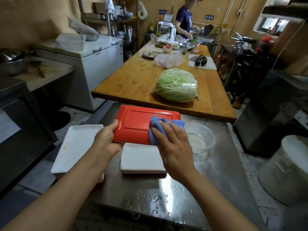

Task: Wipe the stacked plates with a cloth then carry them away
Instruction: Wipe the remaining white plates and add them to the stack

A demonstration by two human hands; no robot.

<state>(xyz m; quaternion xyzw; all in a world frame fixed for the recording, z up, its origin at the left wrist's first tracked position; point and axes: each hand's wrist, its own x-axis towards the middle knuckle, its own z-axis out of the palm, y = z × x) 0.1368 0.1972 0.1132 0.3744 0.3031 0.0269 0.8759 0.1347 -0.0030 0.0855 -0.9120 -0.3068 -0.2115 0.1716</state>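
A red rectangular plate (135,123) is held up, underside toward me, above the steel table. My left hand (106,137) grips its near left edge, thumb over the rim. My right hand (173,144) presses a blue cloth (160,129) flat against the plate's right part, fingers spread and straight. Below the red plate a stack of white rectangular plates (141,158) lies on the table. A second white stack (75,145) sits at the table's left edge, partly overhanging it.
A clear plastic bowl (200,139) with water stands right of the plates on the wet steel table (166,192). Beyond lies a wooden table (130,80) with a wrapped cabbage (177,85). A person (184,20) works at the far end. A white bucket (290,167) is at right.
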